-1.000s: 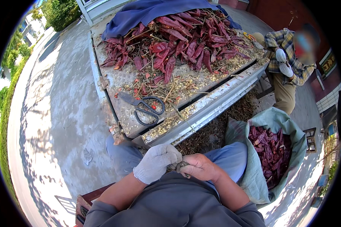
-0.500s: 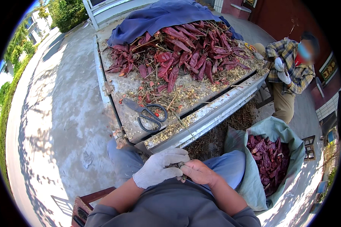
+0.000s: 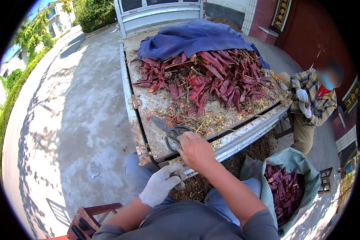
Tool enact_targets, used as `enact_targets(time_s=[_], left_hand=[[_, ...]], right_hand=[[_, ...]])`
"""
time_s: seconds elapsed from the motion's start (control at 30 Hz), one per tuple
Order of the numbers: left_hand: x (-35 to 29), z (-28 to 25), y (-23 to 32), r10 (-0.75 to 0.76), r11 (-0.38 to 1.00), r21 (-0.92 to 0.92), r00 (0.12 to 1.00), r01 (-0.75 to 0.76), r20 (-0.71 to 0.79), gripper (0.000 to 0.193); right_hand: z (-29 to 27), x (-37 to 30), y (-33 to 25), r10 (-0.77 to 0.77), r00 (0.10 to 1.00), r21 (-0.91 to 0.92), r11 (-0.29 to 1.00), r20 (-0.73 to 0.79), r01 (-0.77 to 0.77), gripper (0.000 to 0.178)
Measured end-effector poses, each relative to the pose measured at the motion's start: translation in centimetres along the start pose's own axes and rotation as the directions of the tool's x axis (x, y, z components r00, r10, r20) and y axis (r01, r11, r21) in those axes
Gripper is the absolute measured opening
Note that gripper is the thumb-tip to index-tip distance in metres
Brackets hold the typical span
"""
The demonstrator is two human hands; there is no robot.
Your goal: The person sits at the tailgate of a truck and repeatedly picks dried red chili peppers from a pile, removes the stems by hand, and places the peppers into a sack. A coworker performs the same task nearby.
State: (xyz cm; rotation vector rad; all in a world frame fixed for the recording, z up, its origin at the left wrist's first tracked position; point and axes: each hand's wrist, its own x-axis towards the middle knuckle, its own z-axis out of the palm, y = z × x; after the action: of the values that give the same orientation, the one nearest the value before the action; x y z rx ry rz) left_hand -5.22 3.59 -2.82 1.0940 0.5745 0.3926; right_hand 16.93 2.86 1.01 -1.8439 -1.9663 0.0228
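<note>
My left hand (image 3: 161, 186), in a white knit glove, is closed around a crumpled greyish thing (image 3: 178, 178) in front of my lap; its kind is unclear. My bare right hand (image 3: 197, 151) reaches forward over the edge of a flat metal bed. Its curled fingers are at the black loop handles of a pair of scissors (image 3: 163, 124), whose blades point away to the left. The fingertips are partly hidden. Beyond the scissors lies a heap of dried red chili peppers (image 3: 216, 78), partly under a blue cloth (image 3: 200, 38).
Stem bits and pale seeds (image 3: 206, 122) litter the metal bed (image 3: 156, 108). By my right knee stands a green woven sack (image 3: 272, 160) with dark red chilies inside. A masked, gloved person (image 3: 314, 102) sits at right. A wooden chair (image 3: 86, 220) stands at lower left.
My hands, together before, have parted. The right hand has moved forward to the scissors. The left keeps the greyish thing and stays near my lap. The view has shifted.
</note>
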Motion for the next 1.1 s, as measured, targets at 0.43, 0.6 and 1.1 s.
enact_targets(time_s=[0.43, 0.6, 1.1], left_hand=[[-0.8, -0.3, 0.7, 0.096, 0.981, 0.176, 0.992, -0.080, -0.084, 0.043], [-0.5, 0.0, 0.7, 0.105, 0.975, -0.181, 0.986, -0.127, -0.128, 0.043], [0.1, 2.3, 1.4, -0.059, 0.963, -0.269, 0.984, 0.012, -0.168, 0.019]], right_hand=[[-0.7, 4.7, 1.5, 0.220, 0.903, -0.137, 0.974, 0.370, -0.181, 0.027], [-5.4, 0.4, 2.0, 0.215, 0.831, 0.171, 0.923, 0.512, -0.344, 0.034], [-3.9, -16.5, -0.2, 0.292, 0.873, 0.372, 0.817, 0.391, -0.440, 0.074]])
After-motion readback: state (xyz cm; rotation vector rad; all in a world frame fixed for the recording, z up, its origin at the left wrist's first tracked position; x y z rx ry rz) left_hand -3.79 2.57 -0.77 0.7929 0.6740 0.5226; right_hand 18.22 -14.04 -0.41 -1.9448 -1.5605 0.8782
